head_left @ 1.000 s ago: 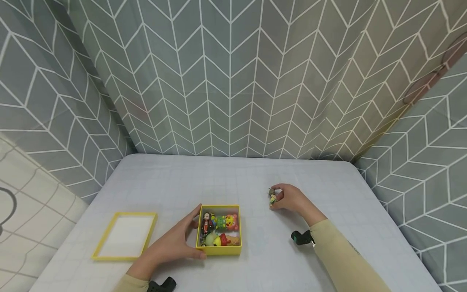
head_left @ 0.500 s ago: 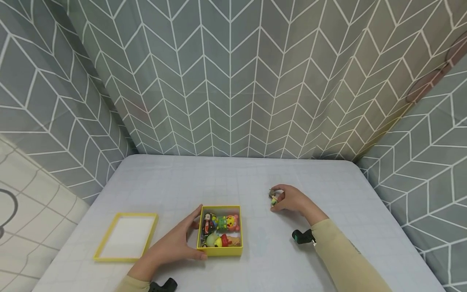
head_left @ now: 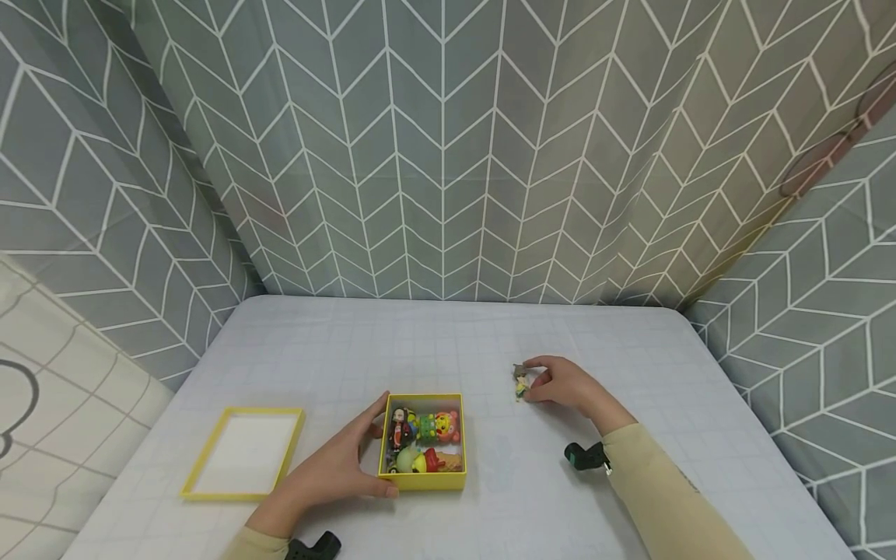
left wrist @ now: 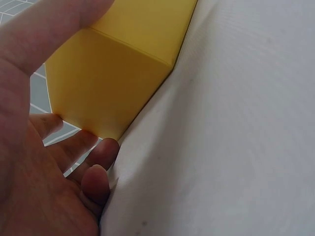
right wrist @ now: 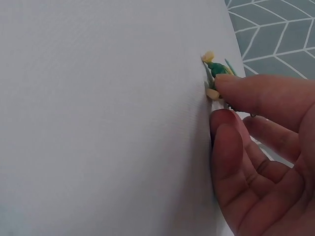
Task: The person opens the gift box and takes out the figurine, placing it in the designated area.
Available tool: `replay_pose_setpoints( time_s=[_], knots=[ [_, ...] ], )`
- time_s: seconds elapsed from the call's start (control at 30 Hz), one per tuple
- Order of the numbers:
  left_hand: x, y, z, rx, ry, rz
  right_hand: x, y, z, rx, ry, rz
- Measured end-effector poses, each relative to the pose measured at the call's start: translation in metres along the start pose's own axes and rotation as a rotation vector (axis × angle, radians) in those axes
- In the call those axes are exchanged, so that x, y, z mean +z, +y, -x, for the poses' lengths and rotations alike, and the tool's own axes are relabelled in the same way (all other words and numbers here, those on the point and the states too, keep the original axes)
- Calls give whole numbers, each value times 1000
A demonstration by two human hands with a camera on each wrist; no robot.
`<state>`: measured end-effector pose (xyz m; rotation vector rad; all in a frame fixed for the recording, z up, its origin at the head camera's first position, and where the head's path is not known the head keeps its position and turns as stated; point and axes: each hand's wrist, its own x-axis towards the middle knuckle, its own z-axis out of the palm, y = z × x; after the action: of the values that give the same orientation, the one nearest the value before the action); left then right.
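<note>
My left hand (head_left: 332,467) grips the left side of a yellow box (head_left: 427,481), thumb at the front corner and fingers along the side and back. In the left wrist view the box (left wrist: 108,83) rests on the white surface between thumb and fingers. Inside it lie several small toy figures, among them a dark-haired one (head_left: 399,428) and an orange-and-pink one (head_left: 446,426). Further right, my right hand (head_left: 567,386) holds a small figurine (head_left: 521,381), grey on top with yellow and green below, at the table surface. In the right wrist view, my thumb partly covers the figurine (right wrist: 216,69).
A yellow-rimmed lid (head_left: 241,455) with a white inside lies left of the box. The white-clothed table (head_left: 420,342) ends at a patterned grey curtain (head_left: 441,155). Dark wrist devices show below both hands.
My right fingers have shifted slightly right, and more of the figurine shows, a little further left than half a second ago. The left hand and box stay almost still.
</note>
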<state>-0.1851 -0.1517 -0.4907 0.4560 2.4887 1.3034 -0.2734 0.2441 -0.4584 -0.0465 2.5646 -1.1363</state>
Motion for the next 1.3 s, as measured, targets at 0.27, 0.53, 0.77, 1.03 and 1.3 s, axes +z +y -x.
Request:
replay_pose_setpoints(
  time_s=[0.27, 0.53, 0.77, 1.03, 1.3],
  knots=[
    [0, 1, 1, -18, -1, 5, 2, -1, 0, -11, 27, 38],
    [1, 1, 0, -11, -11, 13, -1, 0, 3, 11, 12, 34],
    [-1, 2, -1, -4, -5, 2, -6, 0, 9, 11, 55, 11],
    [-2, 1, -1, -13, -6, -4, -6, -11, 20, -59, 166, 31],
    [0, 0, -1, -2, 0, 3, 3, -28, 30, -116, 155, -18]
  ],
)
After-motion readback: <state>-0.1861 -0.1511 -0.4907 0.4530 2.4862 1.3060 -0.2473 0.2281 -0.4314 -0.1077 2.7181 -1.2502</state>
